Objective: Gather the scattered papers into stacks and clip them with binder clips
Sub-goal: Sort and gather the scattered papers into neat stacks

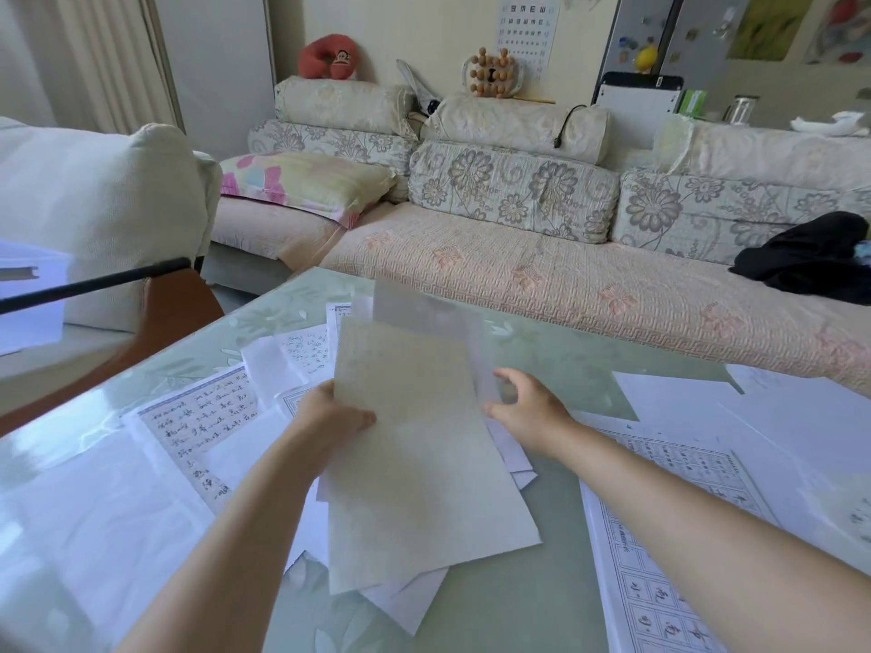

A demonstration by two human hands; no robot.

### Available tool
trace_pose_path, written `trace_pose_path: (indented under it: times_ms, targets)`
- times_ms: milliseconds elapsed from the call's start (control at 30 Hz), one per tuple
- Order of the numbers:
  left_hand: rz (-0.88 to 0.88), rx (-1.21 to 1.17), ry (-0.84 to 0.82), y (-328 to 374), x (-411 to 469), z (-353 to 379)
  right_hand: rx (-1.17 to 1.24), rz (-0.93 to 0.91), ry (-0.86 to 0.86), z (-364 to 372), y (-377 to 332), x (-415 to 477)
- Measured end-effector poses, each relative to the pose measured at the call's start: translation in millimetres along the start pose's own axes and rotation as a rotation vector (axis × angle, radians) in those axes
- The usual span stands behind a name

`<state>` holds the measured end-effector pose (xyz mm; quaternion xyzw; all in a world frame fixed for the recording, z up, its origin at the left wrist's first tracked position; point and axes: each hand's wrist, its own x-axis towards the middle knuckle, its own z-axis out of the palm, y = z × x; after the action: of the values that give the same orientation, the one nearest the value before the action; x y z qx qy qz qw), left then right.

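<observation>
Left grip (330,419) is pinching the left edge of a small bundle of sheets (414,454), thumb lying on top and fingers hidden beneath. It is holding the bundle tilted up off the glass counter (556,351), over the middle of the mess. Right grip (530,412) is hovering just beside the bundle's right edge with its fingers loosely curved and spread, not closing on anything that is showing. A blurred sheet (424,313) at the back of the bundle is standing close to those fingertips.

These sheets are likely going to handle as light, thin and floppy, sliding easily over one another and over the glass. Taking them by opposite long edges with both grips is looking like the safest way to square them. A one-sided pinch is risking sag and fanning.

Both forearms are reaching forward and angling inward toward the bundle. More papers are lying around it: a handwritten page (202,417) to the left and a gridded sheet (660,534) partly under the right forearm. No binder clips are showing.
</observation>
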<state>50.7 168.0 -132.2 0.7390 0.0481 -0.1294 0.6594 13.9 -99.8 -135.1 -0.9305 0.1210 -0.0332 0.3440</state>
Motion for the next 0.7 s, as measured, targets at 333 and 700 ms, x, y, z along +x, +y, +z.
trace_pose_path:
  times_ms: [333,700]
  targets:
    - [0.196,-0.242,-0.002,22.1,-31.1,-11.4,0.633,-0.069,0.008,-28.7,-37.3,-17.7]
    - [0.398,-0.262,0.033,73.8,-106.6,16.0,0.695,-0.184,0.219,-70.6,-61.0,-75.3]
